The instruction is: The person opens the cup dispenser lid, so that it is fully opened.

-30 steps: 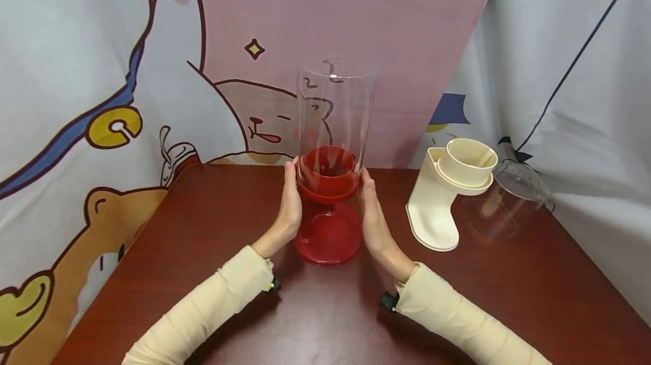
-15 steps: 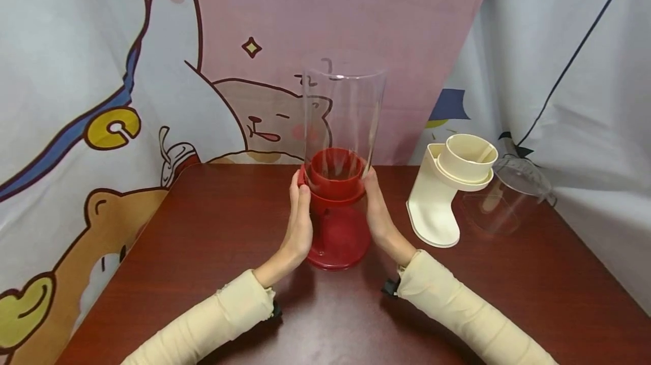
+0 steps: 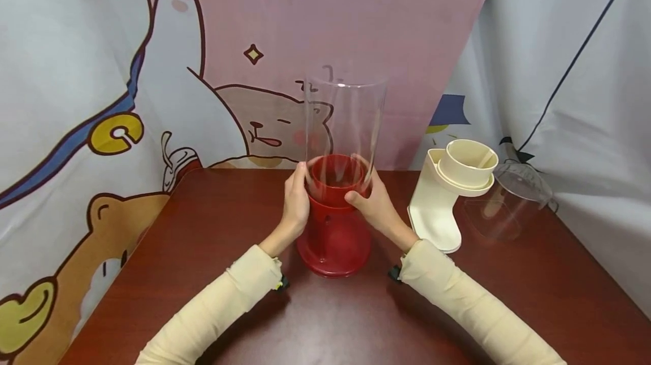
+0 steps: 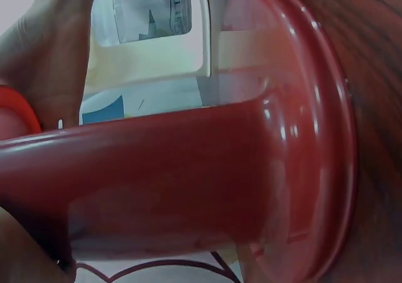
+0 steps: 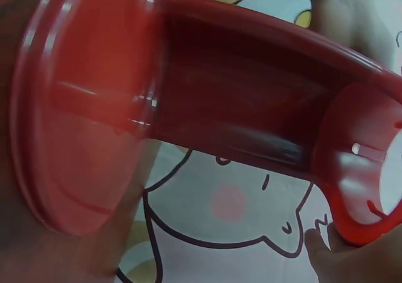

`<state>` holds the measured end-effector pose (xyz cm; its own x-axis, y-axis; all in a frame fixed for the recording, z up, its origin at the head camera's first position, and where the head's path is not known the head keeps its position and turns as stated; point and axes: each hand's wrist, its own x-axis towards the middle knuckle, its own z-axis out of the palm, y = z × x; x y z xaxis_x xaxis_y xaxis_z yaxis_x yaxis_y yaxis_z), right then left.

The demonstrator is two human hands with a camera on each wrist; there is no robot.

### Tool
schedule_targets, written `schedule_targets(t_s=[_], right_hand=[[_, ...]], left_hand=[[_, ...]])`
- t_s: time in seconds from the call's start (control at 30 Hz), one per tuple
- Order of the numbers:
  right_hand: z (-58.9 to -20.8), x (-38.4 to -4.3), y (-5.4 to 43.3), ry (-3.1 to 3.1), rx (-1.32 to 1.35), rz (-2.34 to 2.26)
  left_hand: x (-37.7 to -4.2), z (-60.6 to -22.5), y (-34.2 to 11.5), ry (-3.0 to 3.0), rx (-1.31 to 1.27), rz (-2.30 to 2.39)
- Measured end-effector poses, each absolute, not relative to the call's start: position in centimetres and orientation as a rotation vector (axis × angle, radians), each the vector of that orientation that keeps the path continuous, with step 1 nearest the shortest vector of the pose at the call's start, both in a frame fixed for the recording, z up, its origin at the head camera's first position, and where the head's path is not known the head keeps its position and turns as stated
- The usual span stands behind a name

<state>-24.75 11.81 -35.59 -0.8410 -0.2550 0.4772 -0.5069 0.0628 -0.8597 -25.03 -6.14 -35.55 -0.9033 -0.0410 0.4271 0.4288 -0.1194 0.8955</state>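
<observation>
In the head view a red plastic stand (image 3: pixel 333 255) is upright at the table's middle, with a round base and a collar at its top. A tall clear cylinder (image 3: pixel 347 122) rises from that collar. On the collar's left side my left hand (image 3: pixel 295 201) grips the red stand, thumb up along its edge. My right hand (image 3: pixel 378 207) holds the right side, its thumb laid over the collar's front. The stand's column (image 4: pixel 169 182) fills the left wrist view. From the right wrist, the column's hollow side (image 5: pixel 245 95) shows, with fingers at the collar. Some fingers are hidden behind the collar.
To the right stands a cream stand (image 3: pixel 434 212) of similar shape with a cup-like top. Behind it a clear container (image 3: pixel 513 195) lies near the table's right edge. A printed cloth (image 3: pixel 396 26) hangs behind the dark red-brown table (image 3: pixel 213 229).
The red stand and clear cylinder have turned and shifted slightly right. My right thumb has come round to the collar's front. The cream stand has stayed in place.
</observation>
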Motion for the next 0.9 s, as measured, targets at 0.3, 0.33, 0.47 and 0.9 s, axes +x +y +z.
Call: schedule_targets(t_s=[0.3,0.33,0.47,0.9], right_hand=[[-36.0,-23.7,12.0,-2.101,0.767,1.809],[-36.1,-23.4,12.0,-2.101,0.764,1.809],[-36.5,-22.1,12.3,-2.097,0.742,1.798],[-37.5,-17.4,13.6,-2.003,0.808,1.872]], left_hand=[[-24.1,-35.7,-5.4,-1.767,-0.424,-2.057],[-23.9,-35.8,-5.3,-1.772,-0.426,-2.056],[-22.8,-36.1,-5.1,-1.792,-0.46,-2.041],[-17.9,-36.5,-3.8,-1.836,-0.494,-2.061]])
